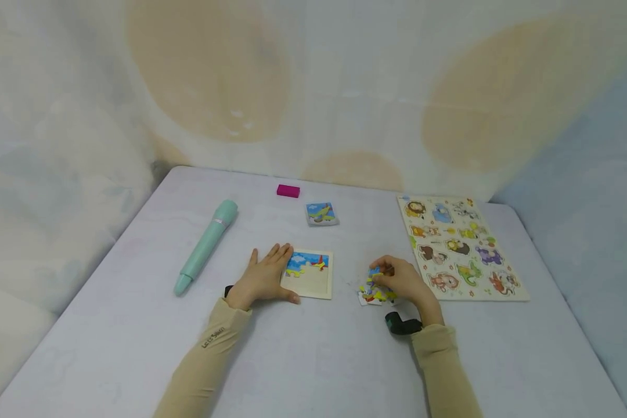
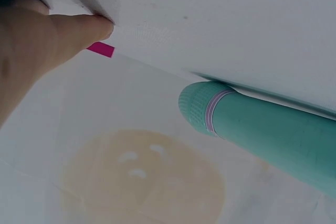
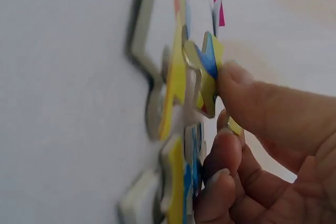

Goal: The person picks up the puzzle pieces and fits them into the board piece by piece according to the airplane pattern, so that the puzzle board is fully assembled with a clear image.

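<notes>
Tan sleeves frame the scene as my right hand pinches a blue-and-yellow puzzle piece, thumb against it and fingers curled, at a loose heap of pieces. My left hand, fingers straight and thumb spread wide, rests along the left edge of the part-filled puzzle tray. Around them lie a mint-green cylinder, an airplane picture, a magenta block and an animal board.

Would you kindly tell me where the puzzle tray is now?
In the head view, the puzzle tray lies centrally on the table, with the left hand at its left edge and loose puzzle pieces to its right.
</notes>
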The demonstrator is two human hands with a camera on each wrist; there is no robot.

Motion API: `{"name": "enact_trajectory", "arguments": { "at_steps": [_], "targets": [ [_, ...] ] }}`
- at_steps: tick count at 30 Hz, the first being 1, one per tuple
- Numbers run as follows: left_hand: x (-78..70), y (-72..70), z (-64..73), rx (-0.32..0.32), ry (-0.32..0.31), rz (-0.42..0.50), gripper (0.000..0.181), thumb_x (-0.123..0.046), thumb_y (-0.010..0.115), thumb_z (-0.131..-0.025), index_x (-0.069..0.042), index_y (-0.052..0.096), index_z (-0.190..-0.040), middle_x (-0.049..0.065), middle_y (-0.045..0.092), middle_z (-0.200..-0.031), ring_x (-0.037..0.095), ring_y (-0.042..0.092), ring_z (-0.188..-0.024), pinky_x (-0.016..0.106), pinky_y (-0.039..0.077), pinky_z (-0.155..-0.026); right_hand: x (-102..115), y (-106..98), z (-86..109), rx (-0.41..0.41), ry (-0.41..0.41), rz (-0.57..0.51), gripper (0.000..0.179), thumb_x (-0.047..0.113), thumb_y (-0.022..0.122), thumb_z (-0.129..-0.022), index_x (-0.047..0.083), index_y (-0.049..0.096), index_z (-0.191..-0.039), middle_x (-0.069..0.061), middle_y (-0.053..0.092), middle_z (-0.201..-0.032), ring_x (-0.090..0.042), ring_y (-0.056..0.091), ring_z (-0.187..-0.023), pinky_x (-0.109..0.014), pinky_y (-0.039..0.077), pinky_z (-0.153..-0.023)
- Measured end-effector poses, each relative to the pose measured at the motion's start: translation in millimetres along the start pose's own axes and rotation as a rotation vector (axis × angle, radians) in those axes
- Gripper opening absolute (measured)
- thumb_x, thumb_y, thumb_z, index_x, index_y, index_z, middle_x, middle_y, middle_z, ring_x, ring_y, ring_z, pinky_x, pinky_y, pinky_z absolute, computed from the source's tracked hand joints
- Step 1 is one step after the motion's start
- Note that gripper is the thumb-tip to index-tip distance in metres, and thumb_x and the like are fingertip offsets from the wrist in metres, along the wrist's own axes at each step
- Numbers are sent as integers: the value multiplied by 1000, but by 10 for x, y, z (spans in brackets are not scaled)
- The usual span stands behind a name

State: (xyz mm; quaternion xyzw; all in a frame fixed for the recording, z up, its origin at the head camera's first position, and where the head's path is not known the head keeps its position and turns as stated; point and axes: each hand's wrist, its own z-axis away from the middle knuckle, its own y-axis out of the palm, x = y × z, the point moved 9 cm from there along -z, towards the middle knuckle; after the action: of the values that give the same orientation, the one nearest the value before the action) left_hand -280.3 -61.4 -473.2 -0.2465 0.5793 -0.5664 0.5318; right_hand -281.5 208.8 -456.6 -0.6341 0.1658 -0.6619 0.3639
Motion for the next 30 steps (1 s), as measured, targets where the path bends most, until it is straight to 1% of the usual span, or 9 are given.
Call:
{"name": "enact_trajectory", "arguments": {
  "at_steps": [3, 6, 10, 12, 17, 20, 23, 26, 30],
  "targets": [
    [-17, 5, -5, -1, 4, -2, 123, -64, 79, -65, -11, 16, -156, 5, 13, -164, 27, 8, -153, 66, 1, -116, 53, -17, -27, -35, -9, 8, 20, 11, 63, -92, 8, 68, -111, -11, 65, -101, -20, 58, -88, -31, 47, -77],
    [-29, 1, -4, -3, 8, -5, 122, -64, 79, -65, -11, 17, -156, 5, 14, -164, 27, 8, -153, 67, 1, -116, 141, 15, -87, -47, -10, -27, 22, 13, 63, -93, 9, 68, -113, -12, 68, -99, -19, 60, -84, -30, 48, -74],
    [-36, -8, 5, 2, 4, -18, 122, -64, 79, -65, -11, 17, -156, 5, 14, -164, 27, 8, -153, 66, 2, -116, 329, 151, -200, -30, -8, -106, 25, 14, 65, -92, 7, 65, -115, -11, 70, -91, -17, 61, -75, -27, 47, -66],
    [-41, -14, 11, 3, 1, -17, 122, -64, 79, -65, -11, 17, -156, 5, 14, -164, 27, 9, -153, 67, 2, -116, 443, 235, -249, -22, -14, -140, 26, 15, 67, -91, 7, 65, -115, -11, 71, -88, -18, 62, -73, -26, 47, -65],
    [-45, -11, 1, 2, 2, -18, 122, -64, 78, -65, -11, 17, -156, 5, 14, -164, 27, 8, -153, 67, 2, -116, 651, 417, -325, -9, -31, -168, 28, 18, 69, -90, 9, 65, -116, -9, 72, -84, -18, 64, -69, -25, 48, -62],
    [-36, -2, -7, -3, 3, -24, 122, -66, 77, -66, -12, 16, -156, 5, 13, -164, 27, 8, -153, 67, 2, -116, 703, 487, -341, -22, -25, -169, 28, 18, 70, -89, 9, 65, -115, -8, 73, -82, -16, 62, -66, -25, 47, -61],
    [-28, 1, -6, -6, 3, -19, 122, -65, 78, -65, -12, 17, -156, 5, 14, -164, 27, 8, -153, 67, 2, -116, 730, 530, -356, -56, -22, -185, 27, 16, 69, -90, 9, 66, -115, -8, 71, -78, -16, 60, -63, -25, 45, -60],
    [-31, -1, -1, -5, 7, -18, 122, -65, 78, -65, -11, 17, -156, 5, 14, -164, 27, 9, -153, 67, 2, -116, 753, 567, -369, -85, -20, -197, 26, 16, 69, -90, 10, 66, -114, -8, 72, -79, -14, 57, -63, -24, 44, -60],
    [-43, -13, 9, -4, 9, -18, 121, -65, 78, -66, -11, 18, -156, 6, 15, -164, 27, 9, -153, 68, 3, -115, 788, 641, -383, -79, -27, -189, 26, 16, 69, -90, 11, 66, -114, -7, 73, -83, -12, 57, -65, -24, 44, -60]
  ]
}}
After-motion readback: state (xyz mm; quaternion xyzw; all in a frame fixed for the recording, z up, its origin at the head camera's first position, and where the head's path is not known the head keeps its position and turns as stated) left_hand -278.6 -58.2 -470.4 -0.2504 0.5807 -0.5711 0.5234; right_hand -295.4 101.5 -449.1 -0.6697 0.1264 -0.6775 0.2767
